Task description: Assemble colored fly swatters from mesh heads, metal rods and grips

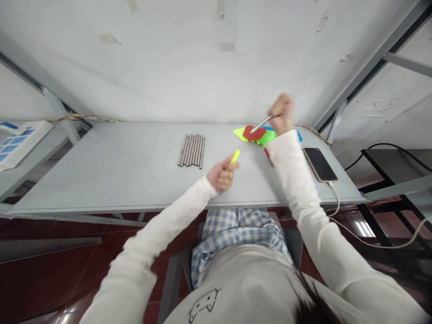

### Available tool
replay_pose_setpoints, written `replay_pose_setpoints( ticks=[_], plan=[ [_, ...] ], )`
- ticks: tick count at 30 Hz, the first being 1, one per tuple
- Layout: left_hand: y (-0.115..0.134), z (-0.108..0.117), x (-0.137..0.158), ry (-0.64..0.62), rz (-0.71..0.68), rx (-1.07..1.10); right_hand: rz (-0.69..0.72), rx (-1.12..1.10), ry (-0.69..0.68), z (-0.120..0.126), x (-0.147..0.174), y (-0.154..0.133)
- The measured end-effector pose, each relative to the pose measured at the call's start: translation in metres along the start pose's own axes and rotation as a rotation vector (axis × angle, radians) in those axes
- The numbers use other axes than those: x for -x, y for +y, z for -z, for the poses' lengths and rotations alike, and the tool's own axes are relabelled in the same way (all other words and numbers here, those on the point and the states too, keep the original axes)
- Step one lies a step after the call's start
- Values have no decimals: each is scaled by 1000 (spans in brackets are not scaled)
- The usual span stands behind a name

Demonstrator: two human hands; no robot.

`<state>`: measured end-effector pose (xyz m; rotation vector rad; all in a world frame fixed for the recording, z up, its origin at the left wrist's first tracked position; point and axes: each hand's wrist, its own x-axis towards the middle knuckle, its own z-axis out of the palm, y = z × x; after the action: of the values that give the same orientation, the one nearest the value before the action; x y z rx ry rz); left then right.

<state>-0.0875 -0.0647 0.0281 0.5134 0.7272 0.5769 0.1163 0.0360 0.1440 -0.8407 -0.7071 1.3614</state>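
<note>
My left hand (223,174) is closed around a small bright yellow piece (235,156), whose end sticks up above the fingers; its kind does not show. Raised over the right part of the table, my right hand (282,110) grips a thin metal rod (260,124) that slants down to the left. That hand is somewhat blurred. Behind the rod's lower end lie flat coloured pieces, among them a red piece (253,133), a yellow-green piece (239,133) and a green piece (269,137). My right sleeve covers part of them. Several similar metal rods (191,151) lie side by side left of my left hand.
A phone (320,164) with a white charging cable (335,194) lies at the right end of the grey table (135,171). The wall (189,67) stands directly behind it. Thin wires run at both back corners. A white and blue object (20,141) sits on another surface at far left.
</note>
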Motion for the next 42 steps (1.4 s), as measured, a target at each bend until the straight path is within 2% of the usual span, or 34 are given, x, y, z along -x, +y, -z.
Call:
replay_pose_setpoints(
  ticks=[2,3,4,6,8,10,11,12,13,14,19,23,25,28,30,33,35,38,42],
  plan=[
    [-3,9,8,-78,5,-1,150,-75,21,15,-15,-26],
    [-2,11,9,-115,-15,-14,154,-127,-22,20,-21,-32],
    [1,12,9,-134,-66,-26,106,-124,-40,22,-25,-31],
    [8,11,3,-111,-191,-81,-116,19,-168,18,-28,-10],
    [15,8,-5,20,-344,-172,-238,108,-190,7,-27,28],
    [18,10,-13,215,-494,-282,-372,415,-204,-6,-26,70],
    [18,13,-17,317,-558,-332,-402,465,-209,-12,-25,90],
    [18,17,-20,413,-608,-377,-407,517,-221,-17,-24,107],
    [18,23,-23,494,-640,-418,-369,703,-243,-21,-23,122],
    [18,30,-25,560,-657,-455,-353,758,-236,-23,-22,134],
    [22,59,-37,742,-681,-595,-197,947,-192,-27,-12,163],
    [25,66,-47,767,-695,-714,8,1075,-151,-17,-2,168],
    [27,63,-53,749,-721,-812,144,1111,-220,-7,2,168],
    [29,52,-60,721,-811,-1039,285,1036,-292,8,6,167],
    [30,45,-63,666,-854,-1191,297,958,-259,18,5,164],
    [31,43,-65,572,-858,-1417,218,868,-195,31,-1,156],
    [29,46,-64,574,-853,-1561,176,849,-157,40,-4,150],
    [25,54,-61,606,-822,-1698,177,908,-98,55,-3,138],
    [23,54,-55,621,-789,-1815,258,1121,-56,82,9,113]
  ],
)
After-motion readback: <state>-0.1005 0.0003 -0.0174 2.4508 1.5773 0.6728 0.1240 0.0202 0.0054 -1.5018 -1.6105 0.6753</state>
